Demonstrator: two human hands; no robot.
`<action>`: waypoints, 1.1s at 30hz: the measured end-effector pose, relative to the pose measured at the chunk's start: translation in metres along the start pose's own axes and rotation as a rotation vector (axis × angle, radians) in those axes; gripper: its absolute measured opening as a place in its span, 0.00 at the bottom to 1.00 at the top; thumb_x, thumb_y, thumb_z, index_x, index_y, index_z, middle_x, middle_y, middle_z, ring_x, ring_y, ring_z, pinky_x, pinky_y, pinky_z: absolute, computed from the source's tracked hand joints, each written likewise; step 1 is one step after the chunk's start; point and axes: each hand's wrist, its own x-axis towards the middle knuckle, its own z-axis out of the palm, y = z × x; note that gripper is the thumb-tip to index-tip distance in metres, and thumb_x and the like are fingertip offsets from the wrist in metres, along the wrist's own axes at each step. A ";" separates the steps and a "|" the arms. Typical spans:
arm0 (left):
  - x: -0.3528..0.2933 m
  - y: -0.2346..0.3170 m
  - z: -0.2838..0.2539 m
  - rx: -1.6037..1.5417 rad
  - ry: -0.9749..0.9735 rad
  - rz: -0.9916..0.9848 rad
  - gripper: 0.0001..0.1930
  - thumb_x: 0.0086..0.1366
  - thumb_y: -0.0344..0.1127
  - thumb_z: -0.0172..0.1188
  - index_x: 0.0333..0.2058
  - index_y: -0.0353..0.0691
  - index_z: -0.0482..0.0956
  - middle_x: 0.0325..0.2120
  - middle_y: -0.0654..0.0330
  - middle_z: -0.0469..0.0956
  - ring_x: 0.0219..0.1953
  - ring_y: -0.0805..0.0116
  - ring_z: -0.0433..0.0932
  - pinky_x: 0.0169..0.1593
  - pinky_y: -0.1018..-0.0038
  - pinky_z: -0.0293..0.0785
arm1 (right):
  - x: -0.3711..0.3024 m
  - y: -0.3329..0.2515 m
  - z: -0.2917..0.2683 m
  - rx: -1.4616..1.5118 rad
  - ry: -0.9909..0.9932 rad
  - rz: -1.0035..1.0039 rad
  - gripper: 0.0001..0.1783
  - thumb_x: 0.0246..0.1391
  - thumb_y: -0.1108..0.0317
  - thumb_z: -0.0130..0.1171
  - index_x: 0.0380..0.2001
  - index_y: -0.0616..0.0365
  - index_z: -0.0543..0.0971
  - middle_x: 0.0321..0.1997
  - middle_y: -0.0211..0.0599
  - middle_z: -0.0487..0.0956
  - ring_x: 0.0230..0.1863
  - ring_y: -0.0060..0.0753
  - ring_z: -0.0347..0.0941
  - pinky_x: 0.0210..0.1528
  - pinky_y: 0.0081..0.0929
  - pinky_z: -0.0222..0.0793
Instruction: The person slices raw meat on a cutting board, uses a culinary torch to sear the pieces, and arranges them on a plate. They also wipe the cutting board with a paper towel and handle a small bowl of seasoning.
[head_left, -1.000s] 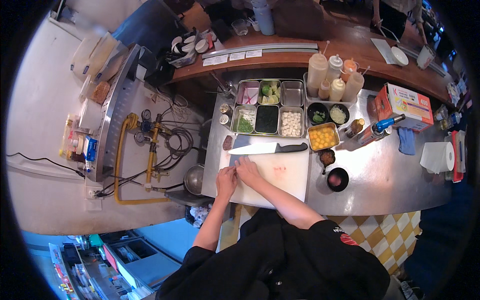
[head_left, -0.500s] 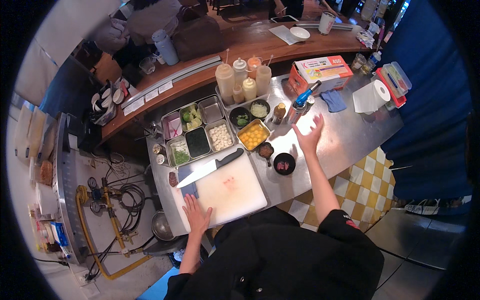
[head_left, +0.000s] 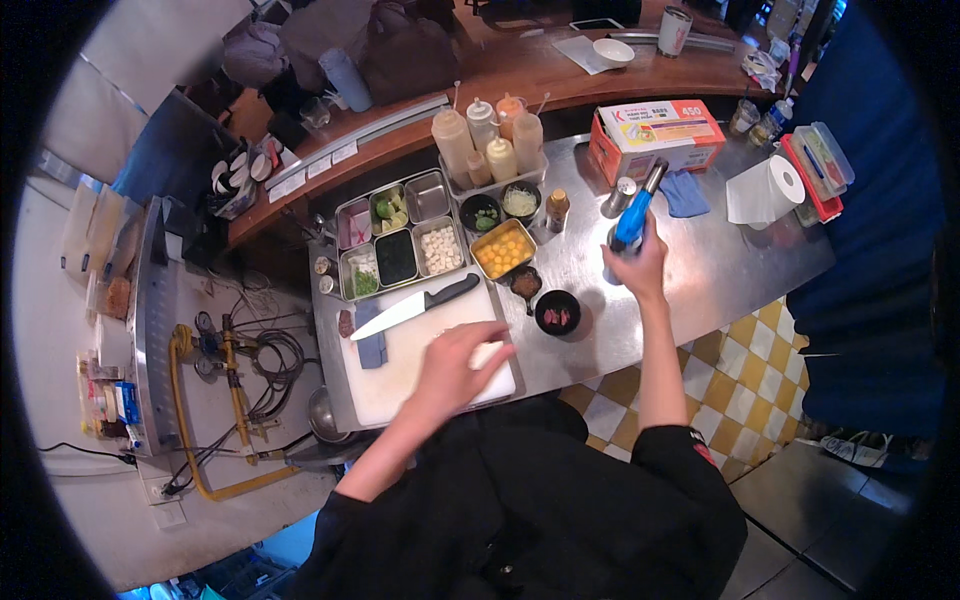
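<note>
My right hand [head_left: 642, 265] is wrapped around a blue-headed kitchen blowtorch [head_left: 632, 222], which leans with its metal nozzle up and to the right. Above the white cutting board [head_left: 385, 395] hovers my left hand [head_left: 455, 365], fingers stretched and holding nothing. A black-handled knife [head_left: 400, 315] lies across the board's far side, over a folded blue cloth [head_left: 371, 342]. Beside them, at the board's left edge, is a small dark reddish piece [head_left: 346, 323]. Between my hands stands a small black bowl [head_left: 557, 313] with pinkish-red pieces inside.
Metal trays [head_left: 397, 255] of ingredients, a pan of yolks [head_left: 503, 248] and squeeze bottles [head_left: 483, 125] line the far side. A small dark dish [head_left: 525, 283] sits near the bowl. Farther right are a cardboard box [head_left: 655, 140], a blue cloth [head_left: 684, 194] and a paper roll [head_left: 765, 190].
My right hand has closed around the blowtorch and shifted it right, away from the small brown-topped bottle. My left hand has lifted off the board's near-left edge and moved right.
</note>
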 end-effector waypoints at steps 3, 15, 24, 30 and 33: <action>0.024 0.069 0.042 0.049 -0.009 -0.014 0.20 0.70 0.49 0.65 0.42 0.35 0.81 0.33 0.50 0.87 0.38 0.53 0.88 0.40 0.60 0.83 | -0.054 -0.074 -0.051 -0.155 -0.303 0.067 0.49 0.35 0.60 0.81 0.62 0.65 0.73 0.38 0.44 0.84 0.38 0.40 0.85 0.45 0.38 0.79; -0.015 0.046 0.106 -0.207 -0.541 -0.387 0.35 0.79 0.61 0.44 0.28 0.32 0.78 0.15 0.51 0.79 0.17 0.57 0.82 0.25 0.66 0.78 | -0.162 -0.144 -0.060 -0.125 -0.625 0.609 0.41 0.40 0.55 0.79 0.56 0.59 0.72 0.42 0.57 0.85 0.47 0.65 0.82 0.48 0.50 0.77; -0.027 -0.003 0.029 -0.703 -0.533 -0.656 0.42 0.81 0.61 0.30 0.32 0.27 0.82 0.18 0.52 0.81 0.16 0.66 0.79 0.24 0.74 0.76 | -0.144 -0.082 -0.066 0.648 -0.813 1.011 0.41 0.44 0.69 0.81 0.62 0.57 0.74 0.45 0.35 0.84 0.42 0.27 0.83 0.48 0.30 0.79; -0.051 -0.061 0.009 -0.314 -0.369 -0.847 0.38 0.80 0.59 0.38 0.29 0.30 0.85 0.16 0.56 0.82 0.16 0.67 0.79 0.28 0.70 0.78 | -0.121 -0.075 -0.058 0.782 -0.753 1.126 0.45 0.44 0.73 0.79 0.68 0.58 0.71 0.41 0.37 0.85 0.43 0.28 0.83 0.49 0.31 0.79; -0.045 -0.070 0.016 -0.298 -0.373 -0.883 0.37 0.80 0.60 0.39 0.28 0.33 0.86 0.16 0.59 0.82 0.17 0.66 0.80 0.30 0.69 0.78 | -0.113 -0.072 -0.052 0.769 -0.718 1.122 0.45 0.45 0.72 0.78 0.68 0.58 0.71 0.41 0.37 0.85 0.44 0.29 0.83 0.51 0.31 0.78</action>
